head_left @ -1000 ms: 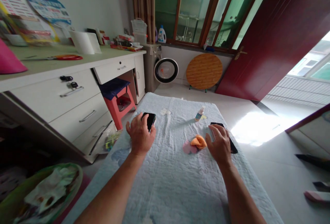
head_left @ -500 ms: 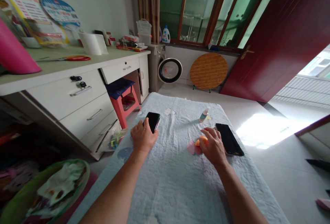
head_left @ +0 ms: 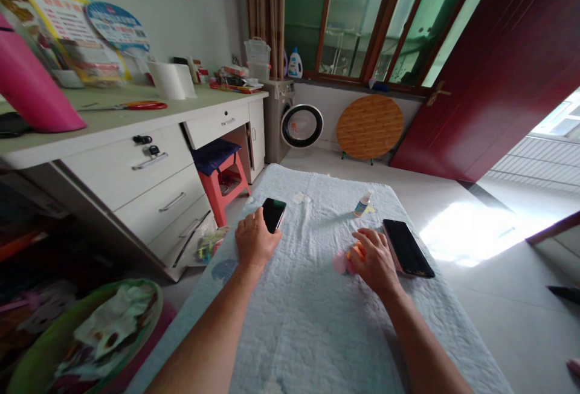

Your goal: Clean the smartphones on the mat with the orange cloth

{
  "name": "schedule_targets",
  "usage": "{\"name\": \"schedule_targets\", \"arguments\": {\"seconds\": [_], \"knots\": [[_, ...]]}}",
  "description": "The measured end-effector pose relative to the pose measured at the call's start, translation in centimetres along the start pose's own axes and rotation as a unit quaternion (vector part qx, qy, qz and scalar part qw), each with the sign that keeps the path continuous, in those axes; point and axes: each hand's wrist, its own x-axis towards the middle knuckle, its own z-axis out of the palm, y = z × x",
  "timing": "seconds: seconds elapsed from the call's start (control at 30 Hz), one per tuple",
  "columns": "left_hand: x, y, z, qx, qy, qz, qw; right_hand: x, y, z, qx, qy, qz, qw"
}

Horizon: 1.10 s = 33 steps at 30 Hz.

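Your two bare hands reach forward over a pale blue quilt (head_left: pixel 308 303), one toward each side edge. Your left hand (head_left: pixel 256 238) is near the quilt's left edge, its grip wrapped on a small black phone (head_left: pixel 275 214): the fingers lie along the phone's left side and the thumb is at its near right corner. The phone's dark screen faces up. Your right hand (head_left: pixel 375 261), toward the right edge, has its grip pinching a crumpled orange cloth (head_left: pixel 355 252), fingers curled over the top and the thumb on the near side, so only part of the cloth shows. Just to the right of that hand, along the quilt's right edge, a larger black-screened device (head_left: pixel 409 249) lies face up. Beyond your right hand, toward the far right corner, a small spray bottle (head_left: pixel 362 205) stands upright, apart from both hands. To the left of the quilt are a white desk (head_left: pixel 149 182) with drawers and a pink stool (head_left: pixel 212 193) topped by a dark blue cushion (head_left: pixel 216 157). Past the far edge, a washing machine (head_left: pixel 274 125) has its round door swung out, and a round wooden board (head_left: pixel 370 127) leans against the wall.
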Motion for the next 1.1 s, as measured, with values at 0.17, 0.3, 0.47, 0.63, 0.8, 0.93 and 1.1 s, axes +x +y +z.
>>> {"name": "schedule_targets", "arguments": {"seconds": [0.17,0.3,0.47,0.63,0.8,0.93,1.1], "knots": [[0.1,0.5,-0.9,-0.042,0.022,0.013,0.999,0.0,-0.1,-0.2,0.010,-0.003,0.006,1.000],[-0.5,1.5,-1.4,-0.130,0.015,0.065,0.989,0.0,-0.1,-0.5,0.012,0.003,0.017,1.000],[-2.5,3.5,-0.5,-0.245,-0.061,0.118,0.960,0.1,0.1,-1.0,0.024,-0.008,0.043,0.999],[-4.0,4.8,0.6,-0.302,-0.122,0.125,0.937,-0.1,0.5,-1.2,0.008,-0.056,0.058,0.997],[-4.1,4.5,1.3,-0.286,-0.121,0.130,0.942,-0.2,0.6,-1.2,-0.001,-0.081,0.066,0.995],[-3.9,4.3,1.5,-0.236,-0.119,0.134,0.955,-0.3,0.4,-1.0,0.014,-0.112,0.065,0.992],[-4.2,4.7,1.3,-0.170,-0.133,0.144,0.966,-0.3,0.4,-0.5,0.067,-0.097,0.092,0.989]]}}
